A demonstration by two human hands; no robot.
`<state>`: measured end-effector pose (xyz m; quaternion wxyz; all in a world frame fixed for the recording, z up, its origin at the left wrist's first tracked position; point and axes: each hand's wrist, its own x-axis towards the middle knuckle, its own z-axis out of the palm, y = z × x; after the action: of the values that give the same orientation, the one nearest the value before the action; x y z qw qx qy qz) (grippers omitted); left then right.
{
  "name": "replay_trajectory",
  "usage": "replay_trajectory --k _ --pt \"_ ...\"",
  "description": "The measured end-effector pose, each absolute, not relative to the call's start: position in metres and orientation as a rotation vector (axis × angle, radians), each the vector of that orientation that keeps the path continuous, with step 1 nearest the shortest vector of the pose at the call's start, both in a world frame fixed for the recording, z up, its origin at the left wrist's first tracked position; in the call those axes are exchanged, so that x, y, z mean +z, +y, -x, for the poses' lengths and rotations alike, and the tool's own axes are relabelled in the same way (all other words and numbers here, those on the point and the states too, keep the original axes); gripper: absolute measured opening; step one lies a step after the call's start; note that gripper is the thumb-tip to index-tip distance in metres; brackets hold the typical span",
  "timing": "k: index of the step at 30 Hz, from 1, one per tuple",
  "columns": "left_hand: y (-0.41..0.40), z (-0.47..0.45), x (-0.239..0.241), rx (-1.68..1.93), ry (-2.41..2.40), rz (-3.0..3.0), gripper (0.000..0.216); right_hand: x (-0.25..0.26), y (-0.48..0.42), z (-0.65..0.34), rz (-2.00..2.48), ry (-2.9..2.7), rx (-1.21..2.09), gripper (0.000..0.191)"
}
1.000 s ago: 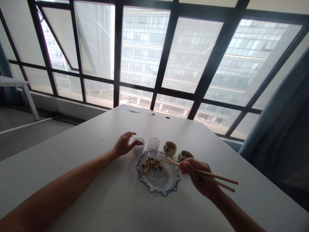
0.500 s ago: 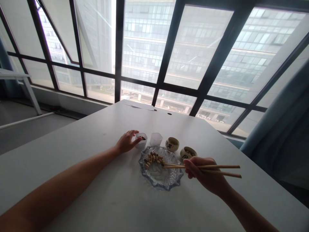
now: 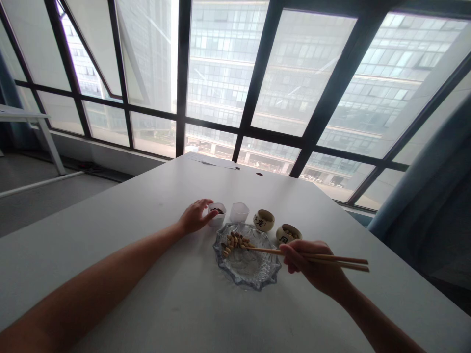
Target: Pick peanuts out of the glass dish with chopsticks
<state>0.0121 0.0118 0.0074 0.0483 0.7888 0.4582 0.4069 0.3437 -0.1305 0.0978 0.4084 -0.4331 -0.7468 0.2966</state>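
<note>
My right hand (image 3: 315,267) is closed around a pair of wooden chopsticks (image 3: 331,260). Their tips reach into a scalloped glass dish (image 3: 253,274) and touch a small pile of nuts or beans (image 3: 233,242) at its far left side. My left hand (image 3: 195,215) rests on the table with fingers curled against a small white cup (image 3: 217,214) that has something dark inside. Beside that cup stands a second, translucent cup (image 3: 239,212). Two small ceramic bowls follow to the right, one with dark characters (image 3: 264,220) and one holding a few nuts (image 3: 288,234).
Everything sits on a white table (image 3: 147,255) that ends at a wall of large dark-framed windows (image 3: 257,98). A blue curtain (image 3: 434,196) hangs at the right. Another white table's edge and leg (image 3: 40,127) show at the far left, over a grey floor.
The chopsticks have swung from pointing up-left to nearly level, and their tips have pushed further left into the pile of nuts. My left hand stays at the white cup.
</note>
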Motion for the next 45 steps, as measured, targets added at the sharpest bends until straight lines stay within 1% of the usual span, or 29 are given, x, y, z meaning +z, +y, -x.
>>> replay_trajectory --k 6,12,16,20,24,28,31,35,38,41,45 --pt "0.012 -0.012 0.007 1.223 1.408 -2.42 0.061 0.098 -0.11 -0.359 1.155 -1.208 0.865 0.05" --pt "0.012 -0.012 0.007 1.235 1.404 -2.41 0.061 0.09 -0.098 -0.37 1.129 -1.032 0.912 0.05" --pt "0.012 -0.012 0.006 1.227 1.406 -2.414 0.062 0.09 -0.097 -0.371 1.13 -1.022 0.933 0.05" --pt "0.011 -0.011 0.005 1.185 1.364 -2.474 0.07 0.091 -0.098 -0.371 1.138 -1.06 0.897 0.05" --pt "0.012 -0.01 0.004 1.159 1.315 -2.517 0.072 0.092 -0.101 -0.37 1.16 -1.149 0.742 0.05" --pt "0.013 -0.01 0.002 1.196 1.276 -2.521 0.071 0.091 -0.105 -0.371 1.165 -1.352 0.576 0.046" --pt "0.014 -0.01 -0.001 1.242 1.242 -2.512 0.07 0.091 -0.108 -0.37 1.157 -1.465 0.528 0.043" --pt "0.014 -0.009 -0.001 1.246 1.24 -2.514 0.072 0.092 -0.109 -0.368 1.138 -1.453 0.532 0.044" --pt "0.014 -0.012 0.009 1.227 1.266 -2.54 0.075 0.093 -0.108 -0.367 1.114 -1.391 0.578 0.045" --pt "0.015 -0.027 0.03 1.154 1.343 -2.612 0.074 0.093 -0.107 -0.368 1.097 -1.364 0.622 0.042" --pt "0.019 -0.065 0.059 0.838 1.358 -2.73 0.071 0.091 -0.106 -0.367 1.089 -1.329 0.605 0.041"
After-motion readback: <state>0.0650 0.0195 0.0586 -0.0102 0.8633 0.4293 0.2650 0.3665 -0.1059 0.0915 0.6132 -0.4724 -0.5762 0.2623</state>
